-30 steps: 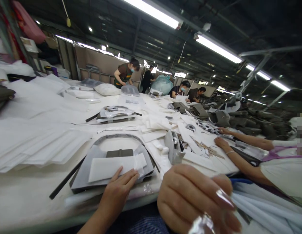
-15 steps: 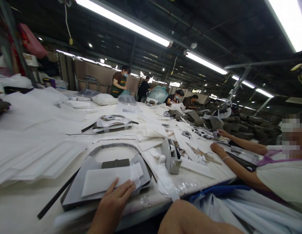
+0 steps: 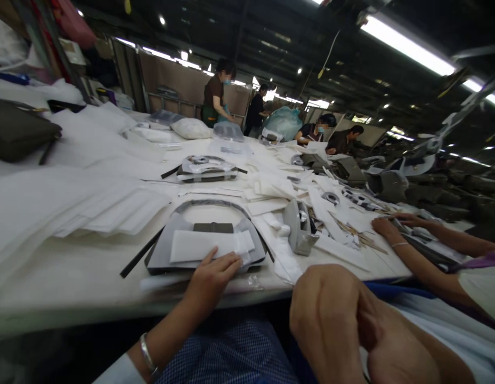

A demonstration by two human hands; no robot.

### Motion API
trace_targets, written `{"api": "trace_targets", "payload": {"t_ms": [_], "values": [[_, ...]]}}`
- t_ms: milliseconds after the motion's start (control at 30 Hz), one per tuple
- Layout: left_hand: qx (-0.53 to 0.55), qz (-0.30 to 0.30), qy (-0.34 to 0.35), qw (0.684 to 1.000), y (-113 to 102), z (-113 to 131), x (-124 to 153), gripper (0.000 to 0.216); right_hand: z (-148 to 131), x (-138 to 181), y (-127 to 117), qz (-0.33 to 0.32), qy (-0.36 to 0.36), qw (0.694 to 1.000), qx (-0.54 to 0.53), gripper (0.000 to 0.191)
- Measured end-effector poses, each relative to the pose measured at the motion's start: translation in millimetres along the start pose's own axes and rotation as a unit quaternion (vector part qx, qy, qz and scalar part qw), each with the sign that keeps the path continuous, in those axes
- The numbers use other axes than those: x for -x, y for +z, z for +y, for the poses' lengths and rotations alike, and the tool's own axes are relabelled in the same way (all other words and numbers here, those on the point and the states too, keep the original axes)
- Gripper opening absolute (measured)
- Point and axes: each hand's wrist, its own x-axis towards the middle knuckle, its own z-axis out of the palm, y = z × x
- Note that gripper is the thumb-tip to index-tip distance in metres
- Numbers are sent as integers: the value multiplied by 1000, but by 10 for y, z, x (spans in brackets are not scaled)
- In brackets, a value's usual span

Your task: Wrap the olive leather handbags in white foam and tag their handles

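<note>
A dark handbag [image 3: 213, 228] lies on the table in front of me, covered in pale wrapping, with its wrapped handle arching away from me. My left hand [image 3: 215, 277] rests on it, fingers stretched over a folded white foam sheet [image 3: 195, 245] and the clear film at its right end. Close to the camera at lower right, my right hand [image 3: 343, 325] is raised off the table edge with its fingers curled in. A sliver of something white shows beneath it, but I cannot make out what it holds. The grey tape dispenser [image 3: 299, 229] stands right of the bag.
White foam sheets [image 3: 111, 213] spread over the left side. Another wrapped bag [image 3: 207, 169] lies further back. Foam scraps and tape rolls [image 3: 330, 198] litter the right side, near a co-worker's hands [image 3: 391, 229]. An olive bag [image 3: 21, 130] sits at far left.
The camera view has shifted, so the table appears higher. My right hand has come up into view with curled fingers. My left hand stays on the foam sheet.
</note>
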Motion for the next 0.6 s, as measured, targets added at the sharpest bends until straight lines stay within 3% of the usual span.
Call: {"api": "trace_targets", "payload": {"t_ms": [100,233,467,600], "values": [[9,-14,-2,1000,-13,0,0,42,-98,38,-128,80,-35,963,255,31],[11,-16,-4,1000,-9,-1,5,38,-86,-27,-494,62,50,877,474,25],[26,-18,-7,999,14,-4,17,34,95,-412,-1055,-12,122,690,714,20],[37,-25,-20,999,-5,6,14,33,145,-611,-1212,-45,139,623,769,25]]}}
